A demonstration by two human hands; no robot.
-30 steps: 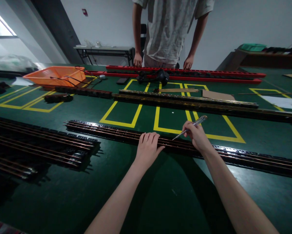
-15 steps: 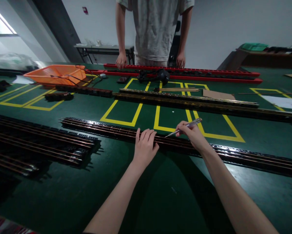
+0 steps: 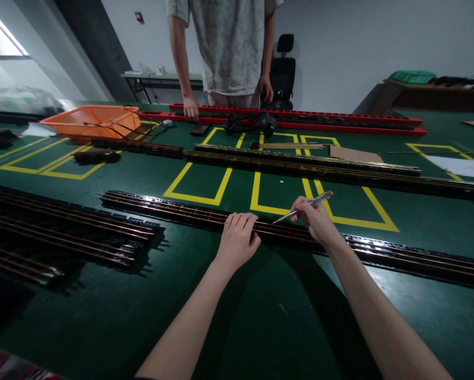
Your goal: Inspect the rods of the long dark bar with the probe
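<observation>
A long black rail [image 3: 173, 209] with copper-coloured strips runs across the green table in front of me. My left hand [image 3: 239, 237] grips it near the middle, with the fingers bent over the top and the thumb on the near side. In my right hand [image 3: 313, 216] is a slim screwdriver [image 3: 321, 198] with a clear handle, held like a pen. Its shaft slants down to the left, and the tip meets the rail just right of my left hand. What lies under my left fingers is hidden.
Several similar rails [image 3: 63, 224] lie at the left. Beyond the yellow tape are another long rail [image 3: 339, 171], cardboard [image 3: 355, 154] and an orange basket [image 3: 82, 119]. A person [image 3: 232, 53] stands across the table behind a red rack [image 3: 359, 126], one hand on it.
My left hand has shifted slightly right along the rail, its fingers more bent. The screwdriver tip has moved slightly right too. Across the table, the person has moved left.
</observation>
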